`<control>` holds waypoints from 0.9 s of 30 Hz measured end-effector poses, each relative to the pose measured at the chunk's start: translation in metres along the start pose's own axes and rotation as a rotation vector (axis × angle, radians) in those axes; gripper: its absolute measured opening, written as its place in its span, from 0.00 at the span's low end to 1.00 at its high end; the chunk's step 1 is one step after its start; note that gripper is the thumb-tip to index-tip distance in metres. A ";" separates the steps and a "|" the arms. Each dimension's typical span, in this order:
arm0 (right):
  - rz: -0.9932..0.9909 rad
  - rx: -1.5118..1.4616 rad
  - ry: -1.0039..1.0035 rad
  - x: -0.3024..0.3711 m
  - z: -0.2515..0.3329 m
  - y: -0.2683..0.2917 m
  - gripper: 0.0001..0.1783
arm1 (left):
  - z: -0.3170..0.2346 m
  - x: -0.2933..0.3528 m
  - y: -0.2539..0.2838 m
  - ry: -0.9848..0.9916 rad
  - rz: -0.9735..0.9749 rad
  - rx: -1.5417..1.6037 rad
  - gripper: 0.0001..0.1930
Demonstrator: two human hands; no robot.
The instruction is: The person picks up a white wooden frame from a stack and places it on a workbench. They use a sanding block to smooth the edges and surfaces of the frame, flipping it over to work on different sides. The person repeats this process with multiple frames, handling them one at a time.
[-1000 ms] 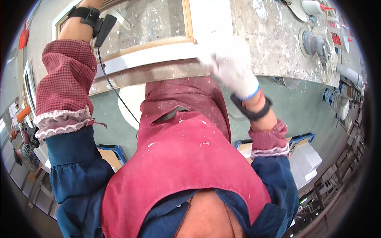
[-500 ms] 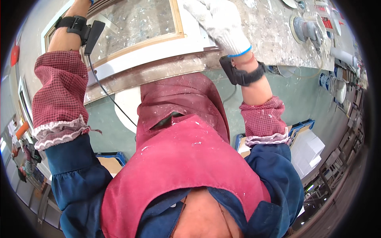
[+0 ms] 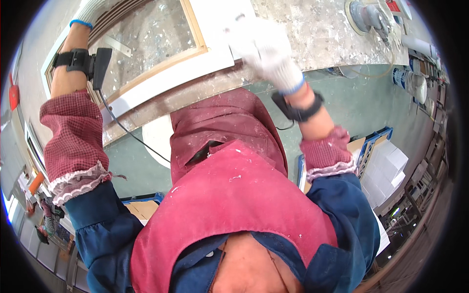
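A white panel frame [image 3: 168, 75] with a bare-wood inner edge lies on the paint-spattered workbench [image 3: 317, 29]. My left hand [image 3: 97, 10], in a white knit glove with a blue cuff, is at the frame's far left side; its fingers run out of the picture. Over the bench, beside the frame's right end, my right hand [image 3: 267, 51] wears the same kind of glove. Motion smears its fingers, so whether anything is in them does not show.
A round-headed sander [image 3: 361, 19] stands at the bench's far right, with a pale hose near it. Blue-edged crates [image 3: 373, 141] holding white pieces are on the floor at my right. A black cable [image 3: 129, 129] hangs from my left wrist strap.
My right hand has come nearer and slightly left. The frame appears farther left and lower in view, and more of my left glove shows.
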State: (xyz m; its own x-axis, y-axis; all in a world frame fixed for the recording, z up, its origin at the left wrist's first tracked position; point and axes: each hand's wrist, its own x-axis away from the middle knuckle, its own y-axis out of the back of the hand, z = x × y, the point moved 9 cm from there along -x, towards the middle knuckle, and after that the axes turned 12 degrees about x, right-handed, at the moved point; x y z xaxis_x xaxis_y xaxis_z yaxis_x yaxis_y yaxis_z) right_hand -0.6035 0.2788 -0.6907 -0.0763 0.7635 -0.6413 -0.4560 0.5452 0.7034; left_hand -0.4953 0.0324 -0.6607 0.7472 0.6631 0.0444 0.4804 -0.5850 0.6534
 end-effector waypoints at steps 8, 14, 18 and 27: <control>-0.073 -0.036 -0.098 -0.014 -0.014 -0.002 0.12 | -0.014 -0.001 -0.007 -0.050 0.011 -0.055 0.23; 0.057 0.279 -0.084 0.031 0.013 0.006 0.17 | -0.020 -0.004 -0.017 -0.048 0.062 0.158 0.22; 0.213 0.421 -0.092 0.011 -0.004 -0.016 0.16 | 0.066 -0.029 -0.001 0.089 0.099 -0.315 0.28; -0.060 0.324 -0.089 0.031 0.000 0.003 0.14 | 0.056 -0.031 -0.002 0.066 0.109 -0.409 0.29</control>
State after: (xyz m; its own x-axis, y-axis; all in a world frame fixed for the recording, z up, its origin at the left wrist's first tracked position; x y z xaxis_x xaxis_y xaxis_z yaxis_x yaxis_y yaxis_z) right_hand -0.6070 0.3042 -0.7080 0.0261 0.7464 -0.6650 -0.1512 0.6605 0.7355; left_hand -0.4936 -0.0130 -0.7061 0.7461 0.6438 0.1699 0.1683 -0.4292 0.8874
